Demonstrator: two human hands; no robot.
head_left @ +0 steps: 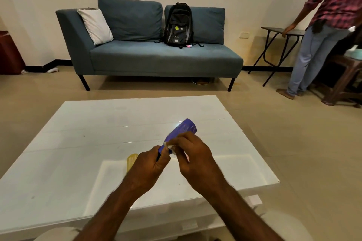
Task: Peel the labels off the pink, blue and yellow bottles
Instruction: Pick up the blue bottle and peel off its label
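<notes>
The translucent yellow plastic bottle (131, 161) lies mostly hidden behind the left hand (148, 168) at nine o'clock. The blue plastic bottle's (183, 131) cap end vanishes inside both grips. The small white label scrap (172, 147) between the fingertips is too blurred to read.

Glossy white table (82, 143); blue bottle (181, 133) smooth plastic (translucent); cloth sofa (156, 58).

Bottle held over the tabletop (78, 143)

A second bottle (131, 161) lies on the tabletop left of both hands; behind stands a sofa (156, 58) bearing a backpack (178, 24).
</notes>
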